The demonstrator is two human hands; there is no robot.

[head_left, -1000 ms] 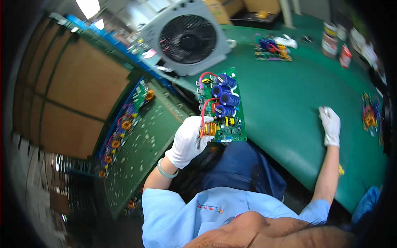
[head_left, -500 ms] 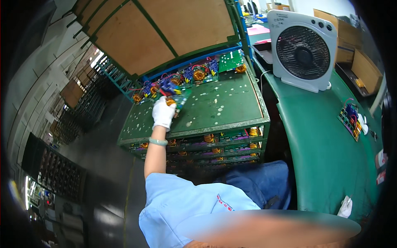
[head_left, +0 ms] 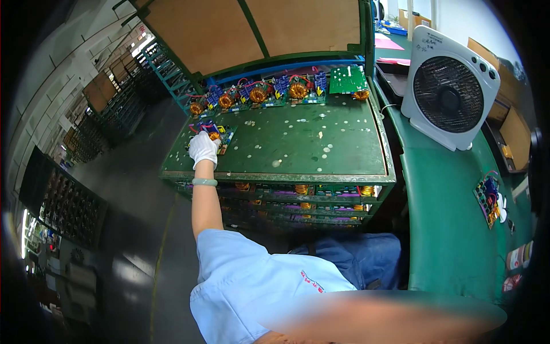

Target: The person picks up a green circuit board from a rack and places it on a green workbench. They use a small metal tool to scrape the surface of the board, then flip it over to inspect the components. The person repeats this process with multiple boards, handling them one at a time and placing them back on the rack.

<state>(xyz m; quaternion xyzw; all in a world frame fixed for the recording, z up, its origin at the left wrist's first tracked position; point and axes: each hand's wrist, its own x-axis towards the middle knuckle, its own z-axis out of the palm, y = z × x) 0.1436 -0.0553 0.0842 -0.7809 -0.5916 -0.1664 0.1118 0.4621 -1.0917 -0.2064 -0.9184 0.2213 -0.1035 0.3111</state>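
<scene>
My left hand [head_left: 204,149], in a white glove, is at the left end of the green rack top [head_left: 286,140]. Its fingers are closed on the near side of a circuit board [head_left: 226,139] with a copper coil and blue parts. That board lies at or just over the surface, in front of a row of similar boards [head_left: 258,96] along the back. At the right end of the row, a green board [head_left: 346,80] shows a mostly bare face. My right hand is out of view.
Lower shelves of the rack hold more boards [head_left: 301,189]. To the right, a green-covered bench [head_left: 438,229] carries a grey box fan [head_left: 450,92], a single circuit board [head_left: 487,198] with a small white item [head_left: 502,207] beside it, and a cardboard box [head_left: 514,135]. Dark floor [head_left: 137,229] runs along the left.
My left hand has moved left with the circuit board, away from the back row. The view has shifted. A white-gloved shape at the lower right of the bench is gone from sight.
</scene>
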